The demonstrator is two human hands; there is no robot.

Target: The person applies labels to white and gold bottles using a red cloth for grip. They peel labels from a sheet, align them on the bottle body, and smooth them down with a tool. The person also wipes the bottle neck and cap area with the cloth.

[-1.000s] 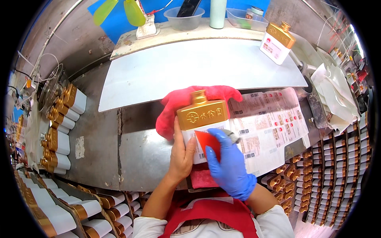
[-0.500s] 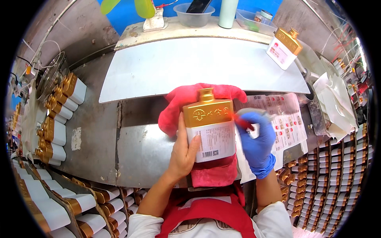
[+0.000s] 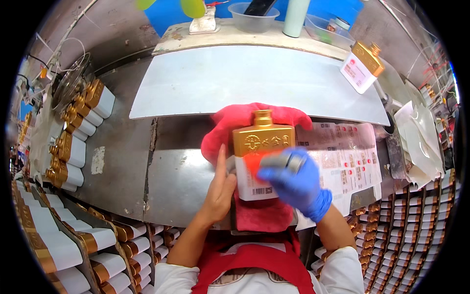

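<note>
A white flat bottle (image 3: 246, 179) with a gold embossed shoulder and neck lies on a red cloth (image 3: 264, 215), its printed face up. Beside its left edge is my bare left hand (image 3: 215, 196), the index finger stretched up and the thumb apart from it; whether it touches the bottle is hard to tell. My right hand (image 3: 293, 181), in a blue glove, is closed around a red, scraper-like tool (image 3: 255, 164) with a grey part. The tool is over the bottle's white front, smeared by motion, and with the hand hides much of the label.
Printed label sheets (image 3: 338, 147) lie to the right of the cloth. A whitish board (image 3: 235, 78) spans the back, with another gold-topped bottle (image 3: 356, 73) on its right end. More bottles (image 3: 68, 149) stand at left; racks of them (image 3: 391, 235) flank me. A plastic tub (image 3: 245, 22) sits behind.
My right hand has swung left with the red tool, from the bottle's right side onto its front. My left hand has loosened from the bottle's left side. The view has shifted slightly.
</note>
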